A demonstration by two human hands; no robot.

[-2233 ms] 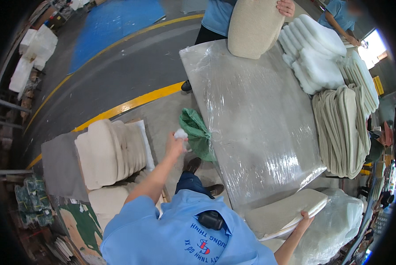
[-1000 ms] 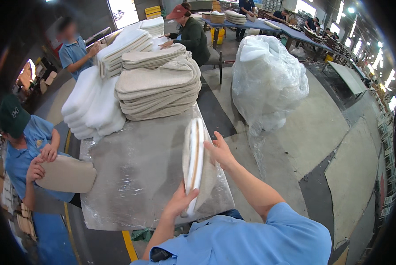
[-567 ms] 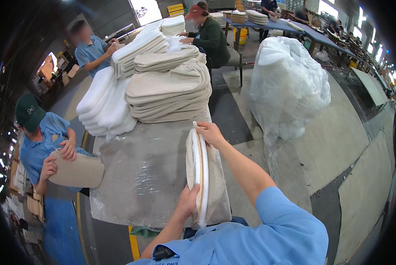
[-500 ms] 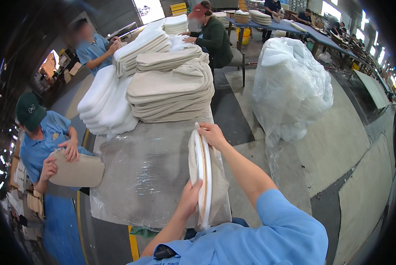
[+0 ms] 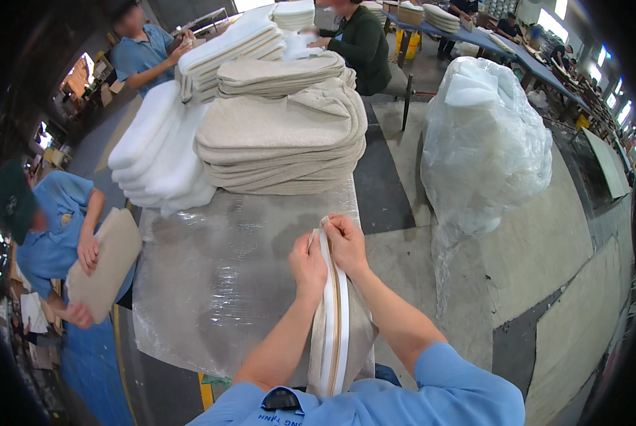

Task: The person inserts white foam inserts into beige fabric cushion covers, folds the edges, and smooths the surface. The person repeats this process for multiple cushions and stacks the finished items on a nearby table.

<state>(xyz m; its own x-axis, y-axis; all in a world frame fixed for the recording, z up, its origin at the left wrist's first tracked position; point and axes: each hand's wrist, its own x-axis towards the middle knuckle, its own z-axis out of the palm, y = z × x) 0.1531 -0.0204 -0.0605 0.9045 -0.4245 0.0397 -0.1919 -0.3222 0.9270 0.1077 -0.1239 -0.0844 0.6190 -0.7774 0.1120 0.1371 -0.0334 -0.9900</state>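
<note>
A long beige fabric cover [image 5: 358, 323] stands on edge between my arms, its opening facing up. Inside it show white padding layers [image 5: 327, 319] with a thin tan, board-like strip between them. At the far end of the opening, my left hand [image 5: 309, 266] is closed on the cover's left edge. Close beside it, my right hand [image 5: 346, 245] pinches the far tip of the cover. The near end of the cover rests against my blue shirt. The cover's lower side is hidden.
A plastic-covered table [image 5: 211, 277] carries a stack of beige covers [image 5: 275, 135] and white padding [image 5: 147, 142]. At the left, a co-worker holds a beige cushion [image 5: 108, 263]. Two other people stand or sit beyond the stacks. A large clear plastic bag [image 5: 485, 142] stands at the right.
My left hand has moved from the middle of the cover to its far end, beside my right hand. The cover has come nearer to me. The co-worker at left has turned their cushion.
</note>
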